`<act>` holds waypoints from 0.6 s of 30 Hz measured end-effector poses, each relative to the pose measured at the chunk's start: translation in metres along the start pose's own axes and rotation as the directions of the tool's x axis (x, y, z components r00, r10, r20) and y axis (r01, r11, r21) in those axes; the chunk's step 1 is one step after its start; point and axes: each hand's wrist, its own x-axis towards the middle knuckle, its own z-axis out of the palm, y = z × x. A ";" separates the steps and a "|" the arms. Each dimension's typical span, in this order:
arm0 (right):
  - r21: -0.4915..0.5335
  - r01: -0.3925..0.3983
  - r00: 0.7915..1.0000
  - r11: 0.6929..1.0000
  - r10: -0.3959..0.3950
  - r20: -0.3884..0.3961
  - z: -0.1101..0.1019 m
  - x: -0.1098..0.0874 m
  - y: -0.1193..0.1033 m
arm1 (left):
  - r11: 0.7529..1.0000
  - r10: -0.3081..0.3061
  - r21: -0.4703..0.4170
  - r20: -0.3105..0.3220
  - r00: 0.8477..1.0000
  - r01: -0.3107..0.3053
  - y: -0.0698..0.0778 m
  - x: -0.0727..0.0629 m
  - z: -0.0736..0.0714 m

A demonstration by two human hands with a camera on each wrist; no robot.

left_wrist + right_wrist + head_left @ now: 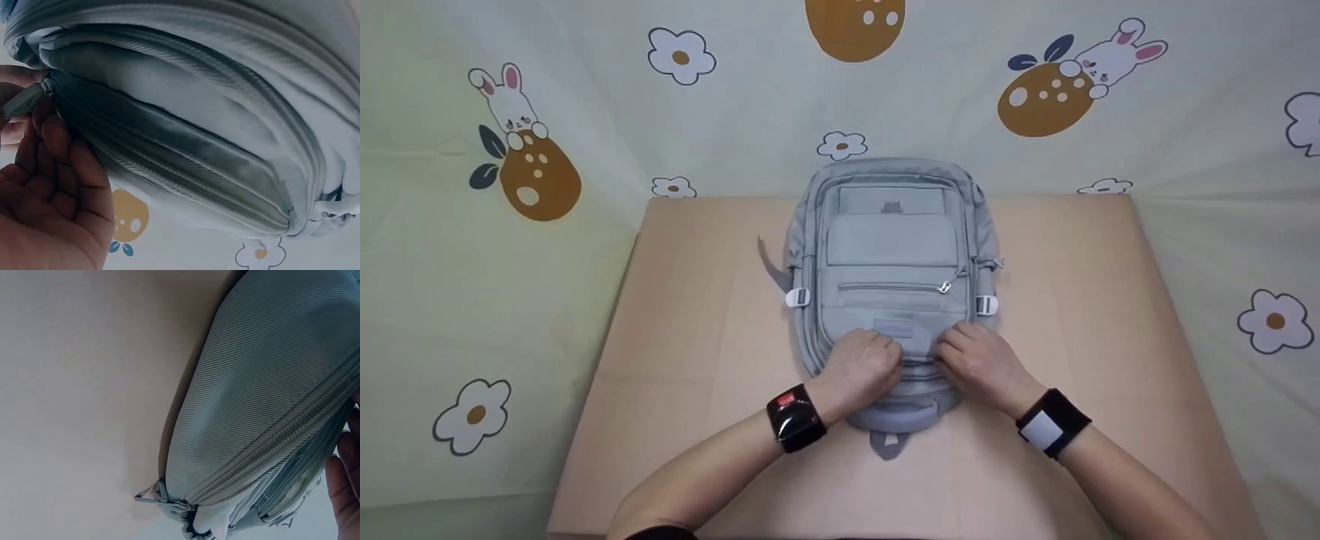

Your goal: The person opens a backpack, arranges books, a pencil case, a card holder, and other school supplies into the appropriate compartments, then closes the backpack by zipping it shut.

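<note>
A grey backpack (896, 240) lies front side up on the table, its carry handle (896, 416) pointing toward me. My left hand (864, 364) is curled over the lower front, near a zipped pocket. In the left wrist view its fingers (62, 174) bend around a zipper pull (25, 101) at one end of a gaping pocket (185, 101). On the other side of the same front panel, my right hand (979, 364) grips the edge of the fabric. Only some of its fingers (344, 489) show in the right wrist view, beside the zipper teeth; its thumb is hidden.
A light wood-coloured table (720, 337) carries the backpack. Behind and around it hangs a pale curtain (735, 127) with rabbits and flowers. A side strap (771, 262) sticks out left, and white buckles (798, 298) sit along the sides. Both wrists wear black bands (796, 418).
</note>
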 end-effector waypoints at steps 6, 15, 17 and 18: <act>0.020 -0.013 1.000 1.000 0.014 -0.027 0.004 0.011 -0.011 | 0.992 -0.086 -0.089 0.034 0.996 0.088 -0.001 -0.004 -0.007; 0.032 0.005 0.998 0.999 -0.003 -0.059 0.019 0.031 -0.032 | 0.865 -0.157 -0.443 0.211 0.965 0.238 0.001 -0.011 -0.016; 0.042 -0.006 0.996 0.999 0.009 -0.084 0.022 0.031 -0.033 | 0.882 -0.142 -0.423 0.185 0.972 0.210 -0.002 -0.015 -0.016; 0.046 -0.012 0.996 0.999 0.016 -0.092 0.022 0.030 -0.033 | 0.902 -0.129 -0.390 0.163 0.978 0.184 -0.004 -0.017 -0.016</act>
